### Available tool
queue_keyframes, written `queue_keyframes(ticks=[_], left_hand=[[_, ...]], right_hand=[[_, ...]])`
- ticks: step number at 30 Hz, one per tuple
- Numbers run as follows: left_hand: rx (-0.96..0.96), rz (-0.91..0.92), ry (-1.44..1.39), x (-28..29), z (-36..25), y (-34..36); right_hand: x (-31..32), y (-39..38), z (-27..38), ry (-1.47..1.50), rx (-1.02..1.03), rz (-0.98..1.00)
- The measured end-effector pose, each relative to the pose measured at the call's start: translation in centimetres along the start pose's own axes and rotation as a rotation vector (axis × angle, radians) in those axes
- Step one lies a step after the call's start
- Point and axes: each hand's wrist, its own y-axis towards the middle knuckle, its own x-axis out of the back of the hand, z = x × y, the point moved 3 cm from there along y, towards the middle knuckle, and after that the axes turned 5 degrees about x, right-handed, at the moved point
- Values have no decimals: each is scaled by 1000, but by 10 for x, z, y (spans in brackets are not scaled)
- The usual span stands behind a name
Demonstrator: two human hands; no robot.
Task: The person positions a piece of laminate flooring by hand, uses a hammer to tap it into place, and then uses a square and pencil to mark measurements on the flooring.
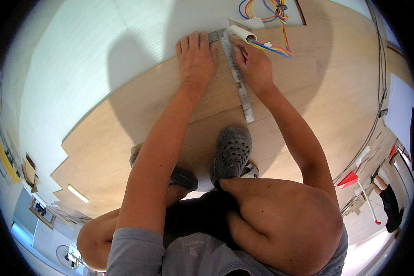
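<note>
Lying across the tan, wood-grained floor planks [294, 83], the silver-grey metal ruler with a short crosspiece [237, 76] sits between the two hands, its graduated blade running from the planks' far edge toward the near side. The crosspiece meets that far edge just right of the bare left hand [197, 62], probably so the blade stays square to the boards. The left hand lies back-up, fingers side by side over the edge, as if to steady it; whether its grip pinches the crosspiece, I cannot tell. The bare right hand [253, 66] curls beside the blade, perhaps to guide something along it, but what its grip holds, if anything, is hidden.

Just beyond the right hand, a smooth white plastic tube [243, 33] gathers thin, glossy red, yellow and blue wires [280, 50], likely sleeved to keep them together. Farther left spreads a pale, finely ribbed sheet [78, 78], matte against the smoother planks, whose left ends form stepped corners. Near the ruler's near end stands a dark grey, perforated clog [233, 149], rubbery and rounded.
</note>
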Motion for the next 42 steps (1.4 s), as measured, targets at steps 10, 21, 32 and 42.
queue_keyframes(ticks=[10,21,32,42], left_hand=[[28,19,40,-5,0,0],[9,15,70,-4,-2,1],[7,-44,10,-5,7,4],[-39,-44,-183,14,-13,-71]], right_hand=[[42,-62,4,-34,103,159],[29,-28,5,-82,132,48],[64,-111,-14,177,-149,1],[73,-174,15,253,-125,123]])
